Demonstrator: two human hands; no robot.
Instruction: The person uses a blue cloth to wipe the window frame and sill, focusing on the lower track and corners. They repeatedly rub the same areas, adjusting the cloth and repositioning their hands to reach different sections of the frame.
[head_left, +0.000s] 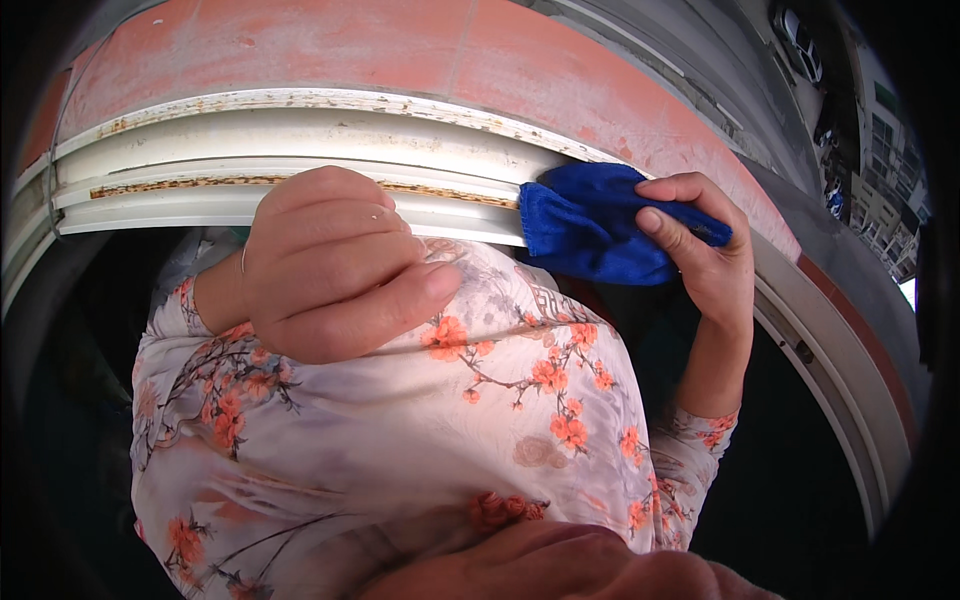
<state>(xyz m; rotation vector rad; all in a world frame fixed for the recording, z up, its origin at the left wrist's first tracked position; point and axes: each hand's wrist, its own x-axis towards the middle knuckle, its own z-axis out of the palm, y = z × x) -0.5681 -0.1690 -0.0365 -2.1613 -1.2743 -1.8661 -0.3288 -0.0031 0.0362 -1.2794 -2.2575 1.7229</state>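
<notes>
My right hand pinches a dark blue cloth between thumb and fingers. The cloth drapes over a white window frame with sliding tracks and covers part of it. A brown, rusty-looking strip runs along one raised track and disappears beneath the cloth. My left hand is raised close to the camera, its fingers curled together and the thumb lying along them. Nothing shows in it, though its palm is hidden. Behind that hand, a stretch of the track is out of sight.
Beyond the frame lies a reddish tiled ledge with whitish stains. A thin grey cable crosses the frame at the left. Far below are a paved street and a parked car. My floral top is close against the frame's inner edge.
</notes>
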